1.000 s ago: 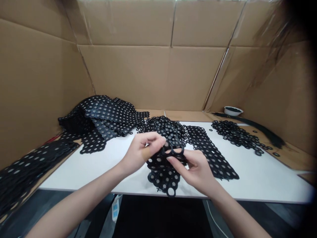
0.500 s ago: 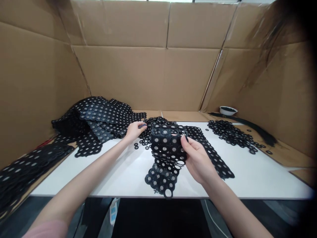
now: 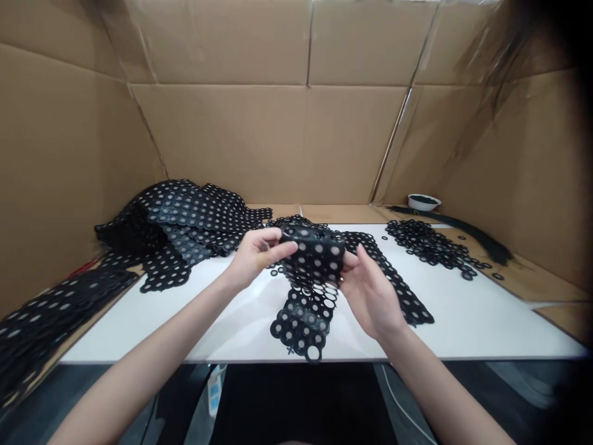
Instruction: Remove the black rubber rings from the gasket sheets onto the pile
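At near middle, a ring mesh (image 3: 319, 262) held up

It droops over the white surface (image 3: 208, 321), seemingly light, soft and floppy, best pinched at its upper corners. The left hand (image 3: 254, 254) grips its upper left; the right hand (image 3: 370, 295) is loosely spread, fingers by the right edge. Farther right lie loose rings (image 3: 426, 244).

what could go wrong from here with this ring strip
The ring strip might slip on its right side: the right hand's thumb stands off it, while the left hand pinches the other side.
Its lower end lies near the white table's front edge and could slide over.
Loose rings just behind could get knocked.
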### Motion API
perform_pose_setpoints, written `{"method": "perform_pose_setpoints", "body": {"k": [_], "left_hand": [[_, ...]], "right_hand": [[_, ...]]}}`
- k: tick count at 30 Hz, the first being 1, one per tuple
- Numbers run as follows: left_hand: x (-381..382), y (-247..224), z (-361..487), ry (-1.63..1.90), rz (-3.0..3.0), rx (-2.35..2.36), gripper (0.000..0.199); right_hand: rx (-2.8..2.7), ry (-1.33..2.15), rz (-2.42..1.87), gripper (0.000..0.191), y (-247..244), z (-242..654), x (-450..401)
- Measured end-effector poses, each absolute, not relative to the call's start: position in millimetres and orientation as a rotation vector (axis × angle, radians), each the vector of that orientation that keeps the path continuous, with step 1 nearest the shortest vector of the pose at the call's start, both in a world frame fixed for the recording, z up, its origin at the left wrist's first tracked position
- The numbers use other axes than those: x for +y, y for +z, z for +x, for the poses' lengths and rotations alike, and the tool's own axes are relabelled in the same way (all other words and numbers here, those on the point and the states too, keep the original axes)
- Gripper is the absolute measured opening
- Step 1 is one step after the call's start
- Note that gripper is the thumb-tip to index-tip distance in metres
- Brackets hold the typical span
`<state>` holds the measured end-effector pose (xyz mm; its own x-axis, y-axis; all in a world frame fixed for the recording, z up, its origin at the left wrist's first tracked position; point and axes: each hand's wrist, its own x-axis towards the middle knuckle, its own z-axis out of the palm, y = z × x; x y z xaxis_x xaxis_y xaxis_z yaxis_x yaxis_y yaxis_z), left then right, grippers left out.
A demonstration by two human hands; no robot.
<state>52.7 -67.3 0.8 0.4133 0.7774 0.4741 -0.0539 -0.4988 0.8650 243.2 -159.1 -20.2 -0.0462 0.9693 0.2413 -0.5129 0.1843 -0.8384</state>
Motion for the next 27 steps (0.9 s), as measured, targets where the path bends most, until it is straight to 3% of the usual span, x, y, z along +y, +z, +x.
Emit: {"method": "perform_pose_setpoints", "body": {"k": [4,12,27], "left_hand": [[-55.0,2.5,49.6,1.279,1.623,0.593,0.033],[-53.6,-2.5,51.3,1.244,1.6,0.588,0.028],[-51.6,-7.5,57.2,1.192,1.604,0.637,0.033]], "right_hand": [[-1.058,1.392,-0.577,0.063,-17.2,260.8,-179.0],[-1.199,1.351,-0.576,0.077,-11.8,285.7,-211.7],[-1.207,1.315,-0.597,0.082,-16.7,306.2,-231.6]]}}
